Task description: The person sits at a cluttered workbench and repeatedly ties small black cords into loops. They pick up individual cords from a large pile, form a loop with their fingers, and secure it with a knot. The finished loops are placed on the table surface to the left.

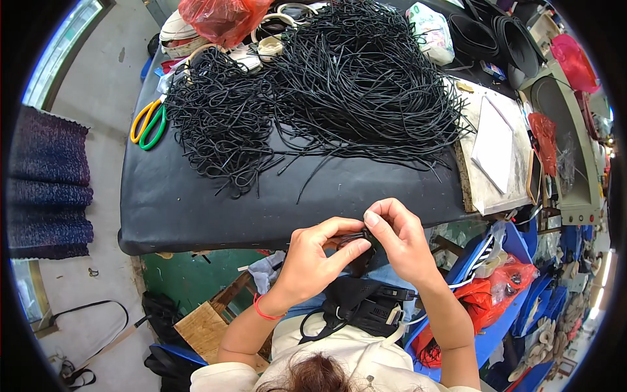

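Just off the near edge of the black-covered table, my left hand [322, 255] and my right hand [398, 235] meet above my lap. Between them is a black cord [356, 238], its small loop partly hidden by my fingers. The left thumb and fingers pinch the cord. My right thumb and forefinger press together at its end; what lies exactly between them is too small to see. Across the table spreads a large heap of black cords [366, 85], with a smaller tangled pile [222, 111] to its left. A few loose ends stick out toward me.
Scissors with yellow and green handles [154, 124] lie at the table's left. White sheets [494, 144] rest on a board at the right. A red plastic bag [225, 16] sits at the back left. Blue bins with red bags [496, 287] stand at my right, a wooden stool [202, 330] at my left.
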Motion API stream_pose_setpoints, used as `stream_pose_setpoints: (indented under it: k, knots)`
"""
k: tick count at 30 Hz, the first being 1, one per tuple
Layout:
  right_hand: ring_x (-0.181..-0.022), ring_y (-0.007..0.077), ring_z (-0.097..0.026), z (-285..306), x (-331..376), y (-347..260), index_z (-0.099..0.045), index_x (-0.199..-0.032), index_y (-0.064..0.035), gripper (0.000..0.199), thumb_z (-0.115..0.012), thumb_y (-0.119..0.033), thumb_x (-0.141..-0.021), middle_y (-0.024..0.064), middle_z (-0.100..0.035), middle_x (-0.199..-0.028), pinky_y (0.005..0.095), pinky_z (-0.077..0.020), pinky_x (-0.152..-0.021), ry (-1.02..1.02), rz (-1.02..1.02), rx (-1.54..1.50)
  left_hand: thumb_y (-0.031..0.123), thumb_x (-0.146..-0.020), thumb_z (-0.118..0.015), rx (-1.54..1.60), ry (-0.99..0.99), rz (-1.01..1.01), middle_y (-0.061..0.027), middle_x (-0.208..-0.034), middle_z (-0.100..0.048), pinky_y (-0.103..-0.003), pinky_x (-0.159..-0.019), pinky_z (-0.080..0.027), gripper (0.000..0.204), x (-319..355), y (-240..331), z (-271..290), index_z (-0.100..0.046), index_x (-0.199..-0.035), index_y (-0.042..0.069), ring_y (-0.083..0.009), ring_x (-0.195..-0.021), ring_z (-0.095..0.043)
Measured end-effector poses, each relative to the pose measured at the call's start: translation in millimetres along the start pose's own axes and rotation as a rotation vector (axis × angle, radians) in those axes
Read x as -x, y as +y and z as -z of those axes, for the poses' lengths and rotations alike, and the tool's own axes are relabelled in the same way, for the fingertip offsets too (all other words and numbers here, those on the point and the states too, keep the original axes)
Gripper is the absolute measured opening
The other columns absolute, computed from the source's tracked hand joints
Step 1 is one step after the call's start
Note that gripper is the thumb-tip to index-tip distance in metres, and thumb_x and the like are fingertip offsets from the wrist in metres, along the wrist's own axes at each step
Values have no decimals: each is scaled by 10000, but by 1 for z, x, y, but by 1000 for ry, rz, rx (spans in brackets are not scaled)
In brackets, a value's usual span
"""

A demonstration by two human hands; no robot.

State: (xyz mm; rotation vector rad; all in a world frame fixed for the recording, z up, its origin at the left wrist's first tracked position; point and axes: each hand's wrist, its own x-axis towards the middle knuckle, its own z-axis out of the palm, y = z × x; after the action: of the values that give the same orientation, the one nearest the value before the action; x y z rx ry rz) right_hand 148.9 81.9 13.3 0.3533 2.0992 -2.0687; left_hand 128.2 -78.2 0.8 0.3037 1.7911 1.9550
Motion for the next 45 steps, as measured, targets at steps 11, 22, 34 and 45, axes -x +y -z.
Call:
stream_pose_setpoints:
  k: [11, 22, 34, 45]
  knots:
    - [-715, 58, -483, 17, 8, 0, -554, -847, -12, 279, -458, -252, -952, -3, -544, -788, 203, -400, -666, 201, 107, 34, 103, -836, -622, 33, -23, -69, -72, -804, -636, -223, -593, -456, 191, -1, -11, 5, -624, -955, -48, -84, -651, -558]
    - [-624, 16, -439, 10, 10, 0, -577, -754, -11, 181, -642, -153, -845, -29, -538, -672, 180, -336, -515, -59, -15, -41, 141, -821, -659, 128, -140, 192, -38, -740, -634, -210, -565, -441, 178, 0, -4, 4, -641, -884, -25, -41, -644, -537]
    - [-583, 19, -397, 12, 6, -2, -555, -738, -21, 209, -597, -173, -875, -31, -485, -640, 190, -322, -485, -95, -10, 79, 48, -788, -676, 162, -132, 171, -12, -779, -615, -187, -619, -447, 127, -2, 1, -1, -618, -880, -16, -37, -713, -543]
    - [-633, 14, -422, 5, 3, 9, -545, -836, -34, 92, -590, -105, -873, -36, -496, -730, 175, -347, -520, 0, 192, -70, 141, -841, -642, 645, -162, 465, 7, -779, -582, -166, -513, -355, 124, -8, -17, 1, -616, -910, 41, -32, -587, -460]
